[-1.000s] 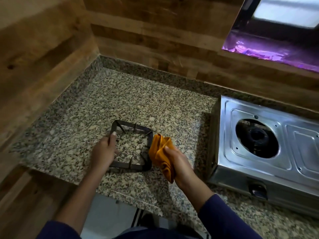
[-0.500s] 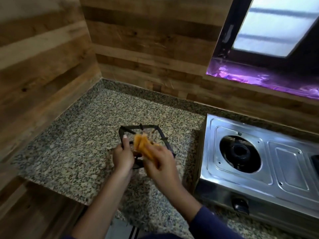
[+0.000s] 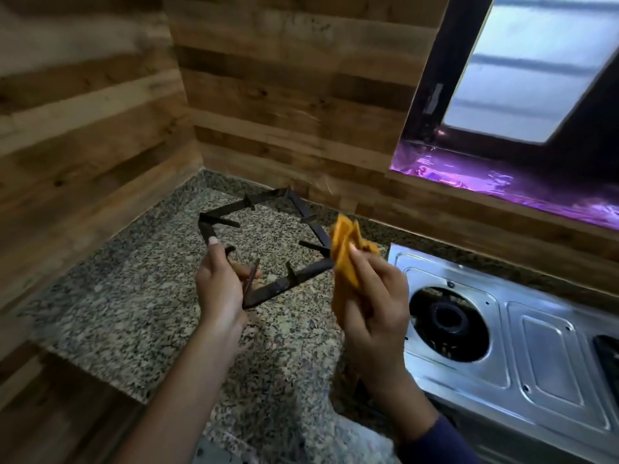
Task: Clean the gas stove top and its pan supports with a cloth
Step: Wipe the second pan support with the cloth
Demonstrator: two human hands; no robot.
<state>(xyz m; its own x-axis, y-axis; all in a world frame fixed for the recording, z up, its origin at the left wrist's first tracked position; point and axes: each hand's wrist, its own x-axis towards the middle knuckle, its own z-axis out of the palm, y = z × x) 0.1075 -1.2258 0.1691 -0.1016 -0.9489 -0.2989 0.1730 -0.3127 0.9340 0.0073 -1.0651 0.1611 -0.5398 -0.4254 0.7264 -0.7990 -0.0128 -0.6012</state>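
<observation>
A black square pan support (image 3: 288,284) is lifted off the granite counter (image 3: 134,309) and tilted. My left hand (image 3: 219,286) grips its near-left corner. My right hand (image 3: 375,296) holds a bunched orange cloth (image 3: 346,259) against the support's right corner. The steel gas stove (image 3: 522,363) sits to the right with its left burner (image 3: 447,321) bare, no support over it.
Wood-panelled walls (image 3: 100,128) close the counter's left and back sides. A window (image 3: 536,68) with a purple-lit sill (image 3: 502,182) is above the stove. The counter's front edge runs below my forearms.
The pan support has been raised from flat on the counter into the air and tilted. My right hand with the cloth moved up to its right corner. The view tipped upward.
</observation>
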